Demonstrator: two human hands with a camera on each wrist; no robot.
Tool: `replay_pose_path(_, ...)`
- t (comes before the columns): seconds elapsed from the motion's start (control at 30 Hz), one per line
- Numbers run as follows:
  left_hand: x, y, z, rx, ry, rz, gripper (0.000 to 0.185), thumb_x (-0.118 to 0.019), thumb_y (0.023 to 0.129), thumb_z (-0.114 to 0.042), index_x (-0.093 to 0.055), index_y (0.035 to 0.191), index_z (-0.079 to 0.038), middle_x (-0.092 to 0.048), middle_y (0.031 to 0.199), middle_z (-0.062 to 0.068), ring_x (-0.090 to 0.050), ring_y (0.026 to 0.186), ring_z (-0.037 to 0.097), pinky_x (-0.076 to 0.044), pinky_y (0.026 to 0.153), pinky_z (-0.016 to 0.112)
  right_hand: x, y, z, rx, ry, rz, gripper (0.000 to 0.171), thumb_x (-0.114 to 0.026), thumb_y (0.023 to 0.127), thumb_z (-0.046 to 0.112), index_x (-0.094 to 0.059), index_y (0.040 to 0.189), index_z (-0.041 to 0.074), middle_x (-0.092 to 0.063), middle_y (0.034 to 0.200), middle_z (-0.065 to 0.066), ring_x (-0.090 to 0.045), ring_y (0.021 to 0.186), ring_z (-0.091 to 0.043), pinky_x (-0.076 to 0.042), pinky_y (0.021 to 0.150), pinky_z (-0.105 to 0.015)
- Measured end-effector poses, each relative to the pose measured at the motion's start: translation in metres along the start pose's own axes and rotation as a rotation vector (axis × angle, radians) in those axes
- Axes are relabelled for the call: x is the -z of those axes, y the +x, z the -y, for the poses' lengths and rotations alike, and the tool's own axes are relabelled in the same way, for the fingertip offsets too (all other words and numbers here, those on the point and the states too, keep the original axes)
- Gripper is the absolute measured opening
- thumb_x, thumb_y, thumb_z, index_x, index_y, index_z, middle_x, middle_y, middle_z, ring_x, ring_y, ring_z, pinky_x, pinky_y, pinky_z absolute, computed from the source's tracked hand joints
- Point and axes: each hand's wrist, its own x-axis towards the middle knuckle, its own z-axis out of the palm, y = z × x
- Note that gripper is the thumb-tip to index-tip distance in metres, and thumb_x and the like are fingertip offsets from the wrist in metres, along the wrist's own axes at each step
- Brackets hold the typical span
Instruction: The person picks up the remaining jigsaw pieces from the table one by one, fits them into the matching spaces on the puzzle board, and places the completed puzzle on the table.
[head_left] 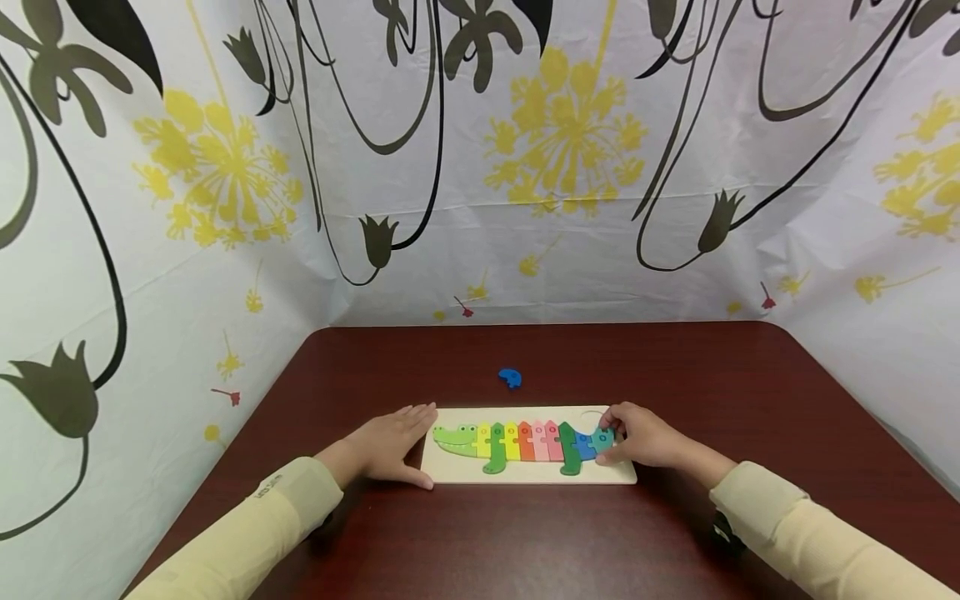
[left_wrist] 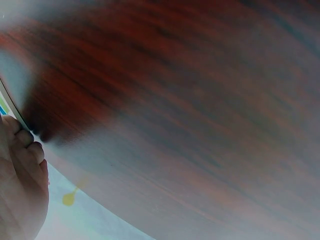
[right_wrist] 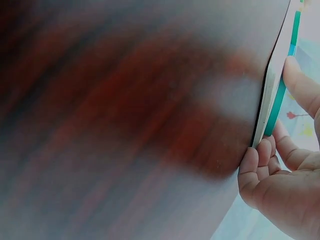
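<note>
A wooden crocodile puzzle board (head_left: 457,473) lies flat in front of me, with a row of coloured pieces from the green head (head_left: 455,439) to the tail. My left hand (head_left: 386,442) rests at the board's left edge with its fingers straight; in the left wrist view only part of this hand (left_wrist: 22,185) shows. At the tail, my right hand (head_left: 645,435) pinches a teal puzzle piece (head_left: 602,439) between thumb and fingers, beside a blue piece (head_left: 583,447). The right wrist view shows the teal piece (right_wrist: 276,110) over the board's edge, with fingertips around it.
A loose blue puzzle piece (head_left: 510,378) lies on the dark red-brown table (head_left: 420,358), beyond the board. A pale outlined recess shows on the board near the right hand. Floral-printed white cloth (head_left: 465,233) hangs around the table's back and sides.
</note>
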Motion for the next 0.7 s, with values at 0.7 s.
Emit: replay_pose_path(0.7, -0.001, 0.001, 0.001, 0.002, 0.004, 0.001, 0.116, -0.038, 0.077, -0.087, -0.016, 0.156, -0.005, -0.015, 0.161, 0.009, -0.015, 0.146, 0.022, -0.019, 0.116, 0.037, 0.011, 0.006, 0.002, 0.059, 0.014, 0.057, 0.046, -0.086, 0.074, 0.024, -0.061, 0.105, 0.000, -0.055, 0.093, -0.005, -0.051, 0.085, -0.022, -0.047, 0.073, -0.034)
